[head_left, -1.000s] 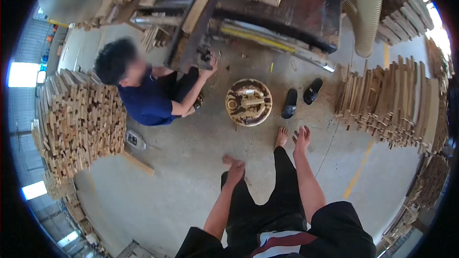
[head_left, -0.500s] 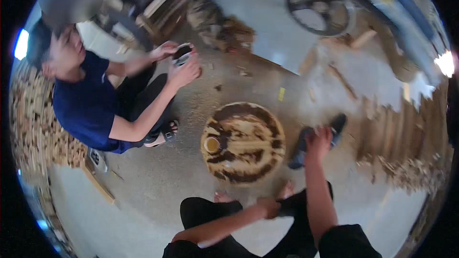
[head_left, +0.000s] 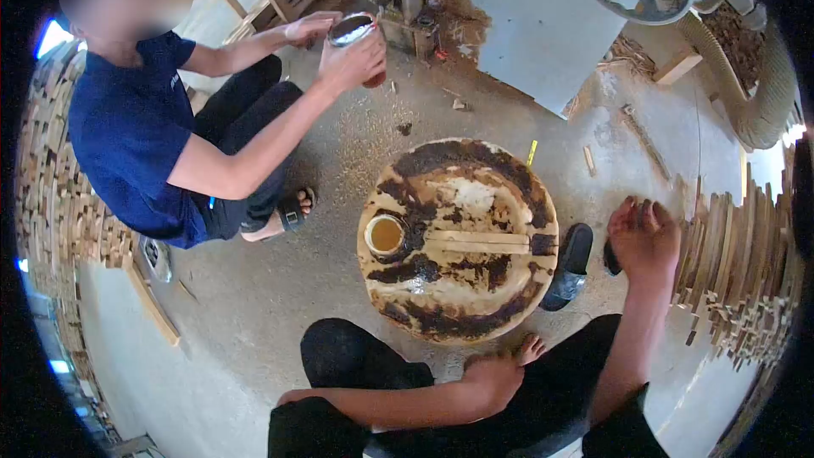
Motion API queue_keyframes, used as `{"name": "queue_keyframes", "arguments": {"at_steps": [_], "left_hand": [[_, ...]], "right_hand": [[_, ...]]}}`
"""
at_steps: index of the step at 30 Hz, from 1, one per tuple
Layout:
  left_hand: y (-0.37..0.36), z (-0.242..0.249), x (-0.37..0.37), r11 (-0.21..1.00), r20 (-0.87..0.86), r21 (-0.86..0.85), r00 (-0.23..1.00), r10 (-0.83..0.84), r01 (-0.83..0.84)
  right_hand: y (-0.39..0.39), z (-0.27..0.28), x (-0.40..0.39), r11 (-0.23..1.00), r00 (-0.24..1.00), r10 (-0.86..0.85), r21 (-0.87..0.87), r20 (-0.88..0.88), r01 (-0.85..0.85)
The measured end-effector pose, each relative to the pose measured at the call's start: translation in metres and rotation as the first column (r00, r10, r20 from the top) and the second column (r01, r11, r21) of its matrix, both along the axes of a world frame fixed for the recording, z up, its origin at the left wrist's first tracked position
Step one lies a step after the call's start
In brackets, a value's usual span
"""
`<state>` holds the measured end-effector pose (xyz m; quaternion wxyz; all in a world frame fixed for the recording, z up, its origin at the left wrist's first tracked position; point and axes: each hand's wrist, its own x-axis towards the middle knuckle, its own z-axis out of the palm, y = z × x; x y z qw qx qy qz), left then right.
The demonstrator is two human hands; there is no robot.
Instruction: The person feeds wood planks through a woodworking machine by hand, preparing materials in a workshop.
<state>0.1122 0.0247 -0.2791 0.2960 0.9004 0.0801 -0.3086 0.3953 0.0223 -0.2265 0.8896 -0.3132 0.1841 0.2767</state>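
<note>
I see a stained drum (head_left: 466, 270) mid-frame; at the frame's right, the right hand (head_left: 646, 237) hangs loosely curled near a slide sandal (head_left: 611, 259). The left hand (head_left: 496, 380), bottom centre: grip, I can't tell.

I see grey floor (head_left: 254, 309); on it, stained round container (head_left: 466, 197), black slipper (head_left: 566, 276) just beside, wood strip (head_left: 153, 304), scattered sawdust (head_left: 363, 157).
</note>
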Motion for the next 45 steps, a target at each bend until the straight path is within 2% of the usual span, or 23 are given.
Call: {"name": "queue_keyframes", "arguments": {"at_steps": [1,3,5,7,9,10,12,13,15,17,18,20,22,25,27,31,34,36,37,39,40,42,45], "left_hand": [[0.000,0.002,0.002,0.998,-0.073,0.021,0.995,-0.064,0.066],[-0.003,0.007,-0.012,0.996,-0.008,-0.003,0.996,-0.086,0.086],[-0.017,0.004,-0.017,0.995,0.145,0.080,0.988,0.045,-0.057],[-0.035,-0.020,-0.021,0.998,0.141,0.002,0.988,0.054,-0.055],[-0.067,-0.087,-0.042,0.985,0.079,-0.167,0.997,-0.024,0.036],[-0.054,-0.071,-0.042,0.986,0.059,-0.162,0.998,-0.023,0.032],[-0.019,-0.019,-0.030,0.990,0.095,0.096,0.991,0.096,-0.106],[-0.017,-0.016,-0.030,0.989,0.090,0.096,0.990,0.107,-0.116],[-0.011,-0.011,-0.019,0.940,0.079,0.312,0.990,0.117,-0.136],[-0.006,0.000,-0.011,0.956,0.115,0.263,0.988,0.102,-0.129],[-0.003,0.003,-0.008,0.970,0.136,0.228,0.989,0.057,-0.087],[-0.061,-0.059,-0.011,0.966,0.157,0.197,0.978,0.140,-0.170],[-0.058,-0.053,-0.015,0.959,0.146,0.175,0.969,0.198,-0.222],[-0.035,-0.035,-0.013,0.997,0.035,0.049,0.997,0.066,-0.068],[-0.028,-0.034,-0.015,0.941,0.319,0.152,0.916,0.243,-0.303],[-0.021,-0.027,-0.010,0.910,0.391,0.168,0.873,0.293,-0.380],[-0.019,-0.024,-0.011,0.944,0.392,0.132,0.891,0.230,-0.302],[-0.036,-0.046,-0.014,0.988,0.178,0.111,0.981,0.082,-0.103],[-0.042,-0.051,-0.012,0.927,0.321,0.236,0.924,0.209,-0.292],[-0.046,-0.049,-0.005,0.814,0.380,0.204,0.810,0.447,-0.544],[-0.041,-0.043,-0.004,0.809,0.376,0.205,0.807,0.455,-0.551],[-0.029,-0.035,-0.001,0.958,0.085,0.180,0.974,0.210,-0.222],[-0.044,-0.050,-0.006,0.905,0.230,0.195,0.915,0.332,-0.378]], "right_hand": [[0.006,0.002,0.010,0.998,0.995,-0.053,-0.036,-0.083,0.050],[0.010,0.004,0.007,0.999,0.998,-0.052,-0.004,0.045,0.053],[0.022,0.023,-0.029,0.931,0.886,-0.269,-0.133,0.378,0.339],[0.003,0.018,-0.021,0.929,0.905,-0.263,-0.165,0.333,0.330],[-0.003,0.027,-0.021,0.962,0.994,0.090,0.262,-0.056,-0.073],[0.002,0.026,-0.024,0.958,0.984,0.149,0.261,-0.098,-0.119],[0.013,0.015,-0.031,0.965,0.971,0.173,0.224,-0.166,-0.134],[0.019,0.011,-0.033,0.972,0.959,0.187,0.184,-0.211,-0.149],[0.024,0.007,-0.031,0.966,0.934,0.243,0.152,-0.260,-0.208],[0.024,0.004,-0.027,0.954,0.897,0.272,0.222,-0.348,-0.203],[0.024,0.005,-0.028,0.950,0.913,0.276,0.232,-0.301,-0.210],[0.021,0.009,-0.027,0.941,0.929,0.288,0.249,-0.231,-0.229],[0.016,0.010,-0.028,0.935,0.945,0.273,0.282,-0.179,-0.217],[0.010,0.010,-0.025,0.936,0.942,0.279,0.272,-0.189,-0.223],[0.006,0.008,-0.021,0.936,0.944,0.275,0.274,-0.184,-0.219],[0.005,0.008,-0.016,0.936,0.953,0.261,0.279,-0.154,-0.212],[0.009,0.007,-0.018,0.940,0.952,0.258,0.270,-0.162,-0.209],[0.013,0.008,-0.020,0.934,0.942,0.282,0.276,-0.182,-0.226],[0.015,0.009,-0.021,0.930,0.933,0.296,0.283,-0.205,-0.233],[0.018,0.010,-0.021,0.925,0.925,0.311,0.292,-0.218,-0.242],[0.019,0.008,-0.021,0.925,0.922,0.305,0.303,-0.238,-0.228],[0.021,0.007,-0.022,0.925,0.921,0.308,0.303,-0.239,-0.231],[0.023,0.009,-0.026,0.925,0.921,0.311,0.299,-0.236,-0.235]]}}
